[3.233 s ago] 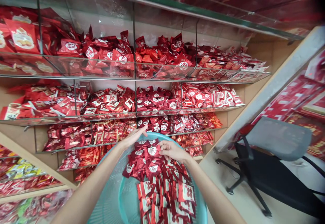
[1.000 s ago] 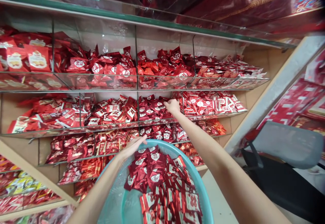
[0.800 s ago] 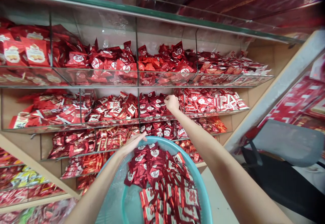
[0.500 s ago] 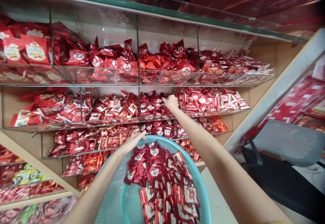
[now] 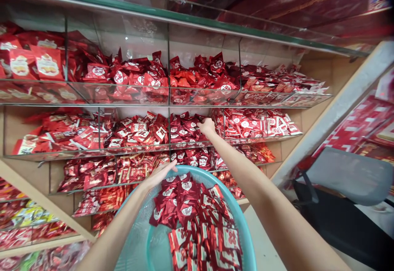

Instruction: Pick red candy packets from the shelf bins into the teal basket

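Packets in dark red lie in the basket, more on the shelf behind. Now, from the left: here's the left hand, open, fingers stretched out at the basket's far rim; further right, the right hand reaches among shelf packets, fingers curled, grip impossible to tell; and far right, an office chair.

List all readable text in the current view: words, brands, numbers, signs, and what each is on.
No text is clear enough to quote.
Dark red packets in the teal basket: characters on white, too blurred.
Red-and-white packets nearer the camera: print too small.
Round-labelled packets above: characters blurred.
Large red packets, upper left: print unreadable.
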`<action>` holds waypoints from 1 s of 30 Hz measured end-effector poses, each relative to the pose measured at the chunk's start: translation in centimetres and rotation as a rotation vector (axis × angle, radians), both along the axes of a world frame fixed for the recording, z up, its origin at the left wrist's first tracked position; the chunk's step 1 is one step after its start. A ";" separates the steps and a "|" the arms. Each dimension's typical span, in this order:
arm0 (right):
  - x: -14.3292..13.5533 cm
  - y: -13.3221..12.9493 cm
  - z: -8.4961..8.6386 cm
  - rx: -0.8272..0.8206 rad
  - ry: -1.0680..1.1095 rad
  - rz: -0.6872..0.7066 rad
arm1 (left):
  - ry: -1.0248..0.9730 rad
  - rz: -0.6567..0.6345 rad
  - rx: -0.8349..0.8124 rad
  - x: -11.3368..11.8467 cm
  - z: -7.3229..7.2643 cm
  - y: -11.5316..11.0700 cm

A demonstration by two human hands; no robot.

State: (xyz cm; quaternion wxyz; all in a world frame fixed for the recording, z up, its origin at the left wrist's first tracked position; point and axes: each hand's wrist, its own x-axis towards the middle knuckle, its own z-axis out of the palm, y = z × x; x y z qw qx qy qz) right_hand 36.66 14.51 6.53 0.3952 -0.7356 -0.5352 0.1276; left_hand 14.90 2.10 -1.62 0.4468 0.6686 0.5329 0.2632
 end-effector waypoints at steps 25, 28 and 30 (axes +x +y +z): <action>0.2 1.0 -1.2 0.138 0.001 0.083 | 0.028 0.003 -0.015 0.0 -0.3 0.4; 0.0 0.6 -1.2 0.077 -0.068 0.098 | 0.027 0.002 -0.016 0.1 -0.1 0.3; -0.2 0.3 -1.3 0.060 -0.101 0.109 | 0.015 -0.002 -0.004 0.1 -0.1 0.3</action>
